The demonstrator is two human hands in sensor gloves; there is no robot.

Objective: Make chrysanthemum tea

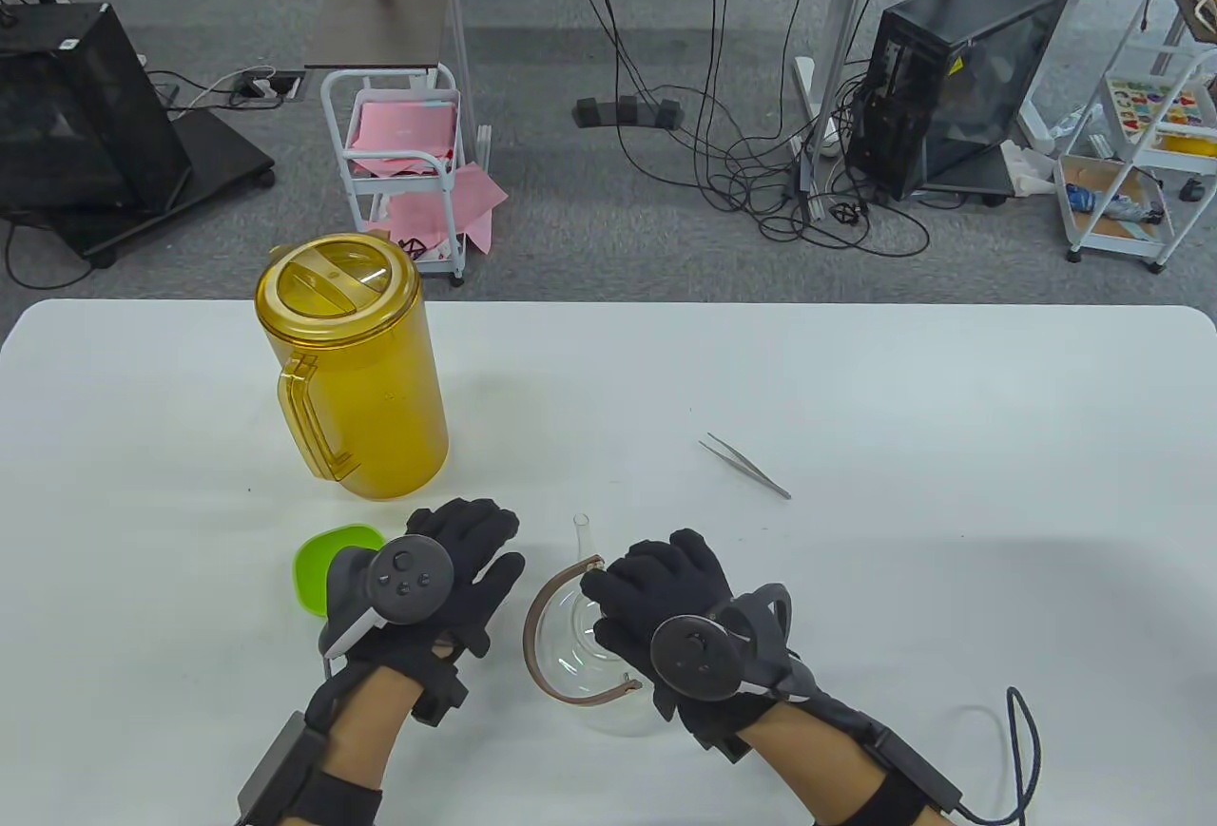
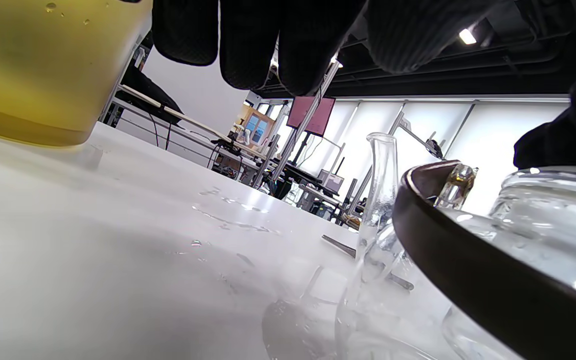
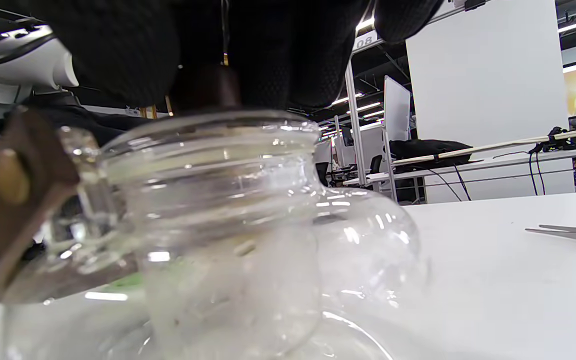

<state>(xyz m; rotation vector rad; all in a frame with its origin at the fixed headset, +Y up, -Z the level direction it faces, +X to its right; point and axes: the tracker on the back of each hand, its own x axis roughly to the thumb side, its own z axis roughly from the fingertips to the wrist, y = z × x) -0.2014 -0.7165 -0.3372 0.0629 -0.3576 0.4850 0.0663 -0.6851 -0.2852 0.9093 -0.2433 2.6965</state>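
A clear glass teapot (image 1: 570, 650) with a brown hoop handle (image 1: 534, 636) stands near the table's front edge, its thin spout (image 1: 582, 536) pointing away. My right hand (image 1: 632, 584) lies over its mouth. In the right wrist view its fingers (image 3: 288, 55) curl round a brown knob (image 3: 208, 87) just above the teapot's rim (image 3: 208, 132). My left hand (image 1: 480, 546) rests just left of the teapot with relaxed fingers and holds nothing. A yellow lidded pitcher (image 1: 361, 370) stands behind it. Metal tweezers (image 1: 746, 465) lie to the right.
A lime-green bowl (image 1: 318, 565) sits on the table, half hidden under my left wrist; its contents are hidden. The white table (image 1: 951, 531) ends at its far edge, with floor, cables and carts beyond.
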